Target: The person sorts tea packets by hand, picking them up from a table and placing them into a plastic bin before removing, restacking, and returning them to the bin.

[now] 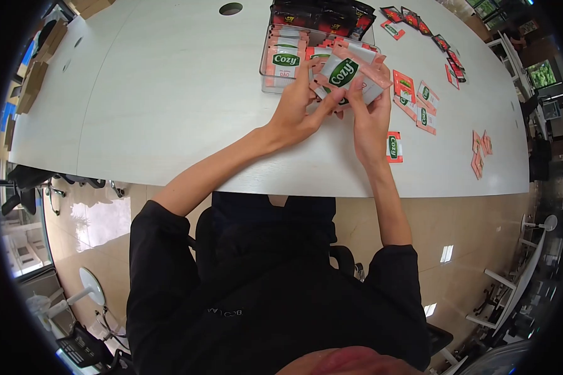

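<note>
Both my hands hold a small stack of pink and white Cozy tea sachets [343, 73] just over the near edge of a clear organizer box [264, 80]. My left hand [298, 106] grips the stack's left side, its fingers partly hidden behind it. On the other side, my right hand [370, 112] has its thumb pressed on the front of the stack. In the box's left compartment stands a row of Cozy peach sachets [286, 57]. Dark coffee packets [319, 19] fill the back of the box. More sachets in the right compartment are partly covered by the held stack.
Right of my hands, several loose sachets [426, 116] lie on the white table [187, 94]. A single red sachet [394, 147] rests by my right forearm. Farther right is a small group of pink sachets [479, 153]. Dark red packets [441, 42] are scattered at the back right.
</note>
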A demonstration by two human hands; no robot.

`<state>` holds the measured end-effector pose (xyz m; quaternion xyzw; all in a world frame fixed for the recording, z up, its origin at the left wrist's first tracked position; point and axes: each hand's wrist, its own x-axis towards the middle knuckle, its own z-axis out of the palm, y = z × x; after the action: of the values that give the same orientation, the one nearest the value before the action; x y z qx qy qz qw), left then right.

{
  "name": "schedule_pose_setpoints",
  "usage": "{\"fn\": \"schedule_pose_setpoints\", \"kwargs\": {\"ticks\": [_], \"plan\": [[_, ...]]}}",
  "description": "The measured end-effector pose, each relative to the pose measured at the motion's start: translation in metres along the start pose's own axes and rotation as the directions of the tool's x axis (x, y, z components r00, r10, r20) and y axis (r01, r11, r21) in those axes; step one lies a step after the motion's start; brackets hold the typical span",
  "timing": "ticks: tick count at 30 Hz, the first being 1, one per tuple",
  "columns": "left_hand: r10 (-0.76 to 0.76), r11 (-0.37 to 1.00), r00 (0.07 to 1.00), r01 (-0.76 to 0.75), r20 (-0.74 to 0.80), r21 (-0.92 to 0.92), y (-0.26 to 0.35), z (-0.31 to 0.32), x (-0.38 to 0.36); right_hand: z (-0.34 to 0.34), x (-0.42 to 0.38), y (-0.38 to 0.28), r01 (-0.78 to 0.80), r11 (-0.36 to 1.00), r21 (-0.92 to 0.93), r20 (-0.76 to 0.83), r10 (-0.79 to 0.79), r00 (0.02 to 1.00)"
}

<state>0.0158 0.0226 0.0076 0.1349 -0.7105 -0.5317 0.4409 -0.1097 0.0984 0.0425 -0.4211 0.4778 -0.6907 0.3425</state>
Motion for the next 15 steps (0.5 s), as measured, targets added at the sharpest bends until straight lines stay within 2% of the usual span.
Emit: {"fn": "schedule_pose_setpoints", "kwargs": {"ticks": [1, 3, 4, 5, 6, 8, 9, 10, 12, 13, 15], "plan": [[0.050, 0.999, 0.998, -0.051, -0.043, -0.012, 0.004, -0.002, 0.003, 0.001, 0.001, 0.001, 0.050, 0.998, -0.034, 0.050, -0.049, 0.998], [0.066, 0.997, 0.997, -0.065, -0.028, 0.039, 0.009, -0.013, -0.002, -0.003, 0.005, 0.002, 0.105, 0.992, -0.067, 0.107, -0.097, 0.989], [0.078, 0.993, 0.997, -0.077, -0.004, 0.088, 0.010, -0.023, -0.006, -0.009, 0.007, 0.002, 0.324, 0.898, -0.299, 0.186, -0.278, 0.942], [0.136, 0.982, 0.991, -0.137, 0.018, 0.131, 0.003, -0.033, -0.011, -0.013, 0.008, 0.003, 0.514, 0.706, -0.487, 0.300, -0.417, 0.858], [0.129, 0.983, 0.991, -0.130, 0.020, 0.133, -0.003, -0.044, -0.016, -0.014, 0.010, 0.000, 0.509, 0.711, -0.485, 0.297, -0.413, 0.861], [0.272, 0.874, 0.956, -0.292, 0.108, 0.388, -0.014, -0.063, -0.024, -0.009, 0.017, -0.012, 0.693, 0.511, -0.509, 0.433, -0.544, 0.719], [0.274, 0.871, 0.958, -0.286, 0.088, 0.400, -0.022, -0.068, -0.026, -0.004, 0.023, -0.014, 0.770, 0.443, -0.459, 0.481, -0.605, 0.634], [0.265, 0.871, 0.960, -0.278, 0.090, 0.405, -0.020, -0.071, -0.023, -0.007, 0.029, -0.009, 0.767, 0.452, -0.455, 0.476, -0.604, 0.639], [0.309, 0.806, 0.931, -0.364, 0.192, 0.466, -0.010, -0.072, -0.014, -0.021, 0.039, 0.003, 0.898, 0.074, -0.433, 0.731, -0.554, 0.398], [0.303, 0.808, 0.934, -0.357, 0.189, 0.468, -0.008, -0.072, -0.013, -0.022, 0.041, 0.008, 0.892, 0.127, -0.433, 0.670, -0.617, 0.413], [0.102, 0.857, 0.957, -0.224, 0.273, 0.465, -0.006, -0.072, -0.012, -0.030, 0.033, 0.007, 0.875, 0.142, -0.462, 0.662, -0.601, 0.447]]}}
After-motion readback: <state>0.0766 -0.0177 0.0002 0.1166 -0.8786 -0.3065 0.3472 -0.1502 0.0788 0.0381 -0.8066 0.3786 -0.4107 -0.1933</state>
